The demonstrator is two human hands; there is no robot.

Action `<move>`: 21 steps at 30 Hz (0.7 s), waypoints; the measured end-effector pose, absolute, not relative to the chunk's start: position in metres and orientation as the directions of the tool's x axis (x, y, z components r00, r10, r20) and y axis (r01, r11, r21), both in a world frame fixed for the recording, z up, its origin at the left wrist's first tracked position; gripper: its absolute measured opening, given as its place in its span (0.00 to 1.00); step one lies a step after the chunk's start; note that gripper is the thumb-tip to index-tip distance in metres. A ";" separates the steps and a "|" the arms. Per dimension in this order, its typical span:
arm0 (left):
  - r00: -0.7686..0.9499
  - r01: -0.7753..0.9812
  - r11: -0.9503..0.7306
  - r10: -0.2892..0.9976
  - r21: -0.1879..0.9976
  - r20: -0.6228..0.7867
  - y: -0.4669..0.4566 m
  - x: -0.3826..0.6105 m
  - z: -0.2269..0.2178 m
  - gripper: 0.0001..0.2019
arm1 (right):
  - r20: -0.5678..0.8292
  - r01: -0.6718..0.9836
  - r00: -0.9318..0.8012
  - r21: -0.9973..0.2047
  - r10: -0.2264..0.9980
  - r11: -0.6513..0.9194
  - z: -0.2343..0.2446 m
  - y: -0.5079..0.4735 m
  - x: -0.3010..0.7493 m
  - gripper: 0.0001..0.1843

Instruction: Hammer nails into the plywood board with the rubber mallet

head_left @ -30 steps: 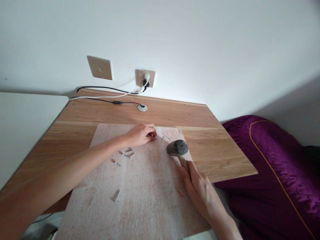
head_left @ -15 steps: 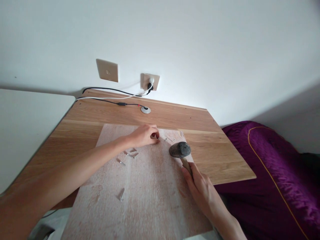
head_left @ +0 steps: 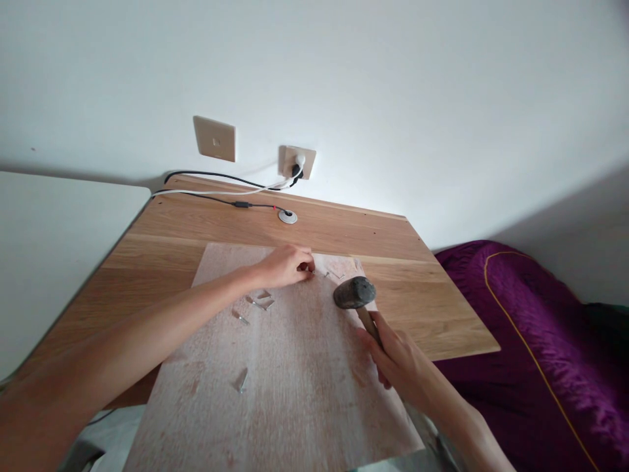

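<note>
I'm pinching what looks like a nail (head_left: pixel 313 272) on the far part of the board (head_left: pixel 295 373) with the left hand (head_left: pixel 289 265), and gripping a mallet (head_left: pixel 354 292) by its handle with the right hand (head_left: pixel 393 357); I'm favouring a steady nail, fingertips clear of the mallet head. Scattered nails (head_left: pixel 258 304) are dotting the left; others (head_left: pixel 339 276) are crowding the gap before the mallet; a purple cover (head_left: pixel 472 387) is draping beyond.

Bare left hand (head_left: pixel 286 265) with slender fingers, slim left wrist (head_left: pixel 252 278), long smooth left forearm (head_left: pixel 162 331) uncovered and broadening toward the view's lower left corner, bare right hand (head_left: pixel 397 354) with rounded knuckles, narrow wrist, uncovered right forearm (head_left: pixel 462 419) cropped at the bottom edge.
</note>
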State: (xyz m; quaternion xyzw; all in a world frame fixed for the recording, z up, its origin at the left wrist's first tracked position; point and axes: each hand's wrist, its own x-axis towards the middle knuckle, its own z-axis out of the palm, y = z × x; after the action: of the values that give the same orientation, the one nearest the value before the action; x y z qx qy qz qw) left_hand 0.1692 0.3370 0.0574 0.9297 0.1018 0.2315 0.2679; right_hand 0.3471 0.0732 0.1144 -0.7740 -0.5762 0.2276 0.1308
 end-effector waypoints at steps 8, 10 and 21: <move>0.876 0.070 -0.827 0.318 0.558 0.362 0.337 0.169 0.058 0.05 | -0.351 0.666 0.287 -0.596 0.891 -0.449 0.126 0.089 0.336 0.20; 0.875 0.073 -0.824 0.323 0.562 0.359 0.337 0.169 0.058 0.04 | -0.325 0.661 0.287 -0.614 0.901 -0.432 0.126 0.089 0.336 0.20; 0.886 0.053 -0.771 0.330 0.635 0.326 0.336 0.167 0.061 0.04 | -0.228 0.645 0.245 -0.687 0.942 -0.334 0.136 0.119 0.321 0.20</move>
State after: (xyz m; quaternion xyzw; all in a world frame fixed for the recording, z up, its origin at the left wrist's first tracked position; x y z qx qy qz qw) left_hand 0.1672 0.3356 0.0611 0.9162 0.1045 0.2146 0.3220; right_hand 0.3206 0.1185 0.1359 -0.7531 -0.5269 0.3161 0.2352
